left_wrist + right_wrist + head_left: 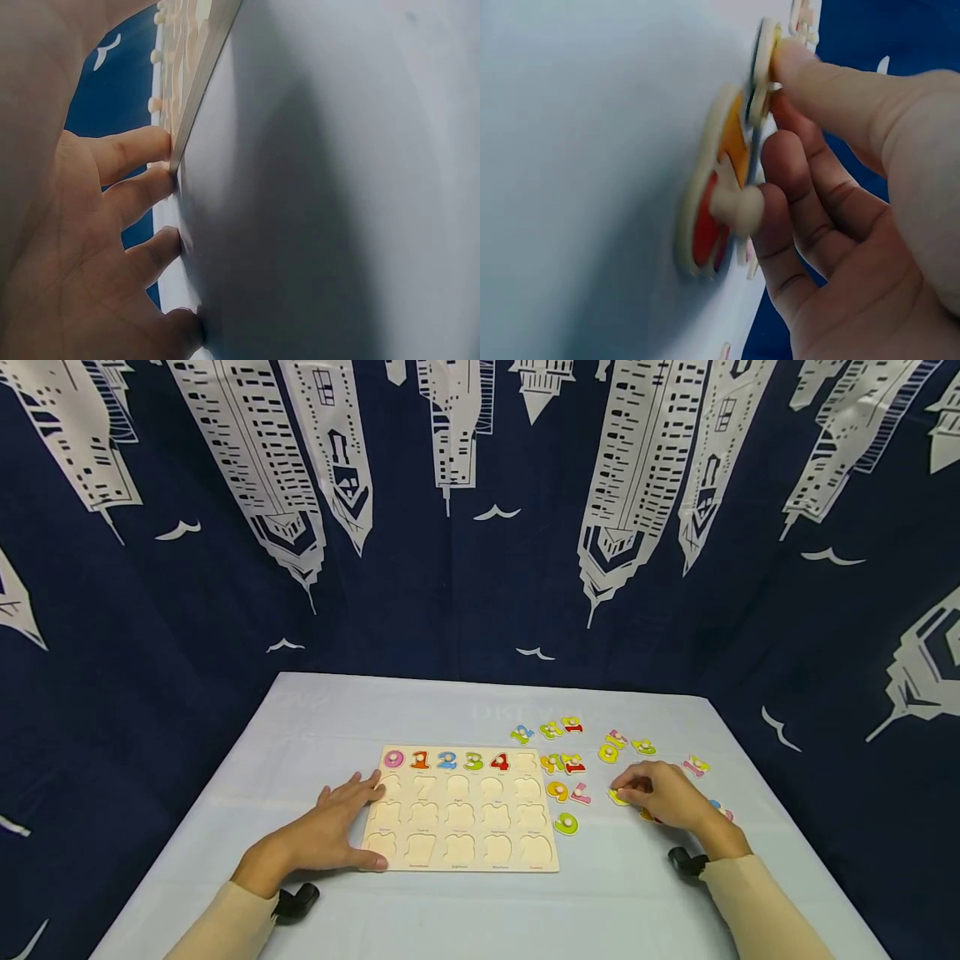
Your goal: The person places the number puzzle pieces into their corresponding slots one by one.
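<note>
A wooden number puzzle board point(461, 814) lies on the white table; the pieces 0 to 4 point(446, 761) fill its top row and the other slots are bare. My left hand point(352, 827) rests flat on the board's left edge, fingers straight; in the left wrist view its fingertips point(161, 184) touch the board's edge point(199, 82). My right hand point(637, 789) is among the loose pieces to the right and pinches a yellow number piece point(618, 797). Close up, its thumb point(832, 82) presses that piece point(763, 60), beside an orange and red piece point(716, 202).
Several loose number pieces lie right of the board, among them a yellow 9 point(557, 791), a green 6 point(566, 823) and a pink 7 point(580, 793). The white table point(480, 714) ends at a dark blue curtain point(480, 568) all round.
</note>
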Demonstrator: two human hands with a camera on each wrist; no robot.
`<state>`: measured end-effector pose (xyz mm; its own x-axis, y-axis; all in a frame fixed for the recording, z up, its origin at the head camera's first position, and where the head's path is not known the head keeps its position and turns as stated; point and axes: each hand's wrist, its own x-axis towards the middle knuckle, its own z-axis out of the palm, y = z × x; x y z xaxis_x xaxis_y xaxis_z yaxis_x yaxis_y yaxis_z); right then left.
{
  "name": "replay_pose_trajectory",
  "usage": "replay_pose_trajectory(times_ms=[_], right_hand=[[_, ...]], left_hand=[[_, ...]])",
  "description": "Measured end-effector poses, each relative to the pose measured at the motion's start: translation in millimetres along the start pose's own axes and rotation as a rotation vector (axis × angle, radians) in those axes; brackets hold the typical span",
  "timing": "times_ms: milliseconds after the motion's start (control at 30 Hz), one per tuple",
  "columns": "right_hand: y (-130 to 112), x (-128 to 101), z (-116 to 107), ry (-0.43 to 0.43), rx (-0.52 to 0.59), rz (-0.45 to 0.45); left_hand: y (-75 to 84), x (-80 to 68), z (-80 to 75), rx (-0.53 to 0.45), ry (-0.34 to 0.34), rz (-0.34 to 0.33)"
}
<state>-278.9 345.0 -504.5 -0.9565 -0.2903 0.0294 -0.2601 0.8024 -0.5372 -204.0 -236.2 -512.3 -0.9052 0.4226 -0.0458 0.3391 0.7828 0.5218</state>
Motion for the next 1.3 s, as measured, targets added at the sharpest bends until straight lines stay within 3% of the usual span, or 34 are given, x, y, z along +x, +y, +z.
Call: replay_pose_trajectory(times_ms=[200,400,700,1000,1300], right_hand=[[-3.9,1.9,4.2,0.01,-0.009,0.0],[-3.8,-0.7,0.3,-0.017,-0.028,-0.06],[-18.1,7.2,8.5,0.085,-0.049,-0.08],[-52.8,36.4,27.6,0.162,-0.034,-0.133],[-90.8,70.1,47.9,0.071,0.007,-0.107]], left_hand=[[-1.2,0.8,1.0,-0.001,-0.002,-0.002],[1.4,-0.3,0.1,0.001,-0.006,0.009],[2.8,-1.6,-0.8,0.009,-0.005,-0.001],[-0.7,-1.8,2.0,0.01,-0.006,-0.014],[0.7,-0.7,0.5,0.009,-0.005,0.003]])
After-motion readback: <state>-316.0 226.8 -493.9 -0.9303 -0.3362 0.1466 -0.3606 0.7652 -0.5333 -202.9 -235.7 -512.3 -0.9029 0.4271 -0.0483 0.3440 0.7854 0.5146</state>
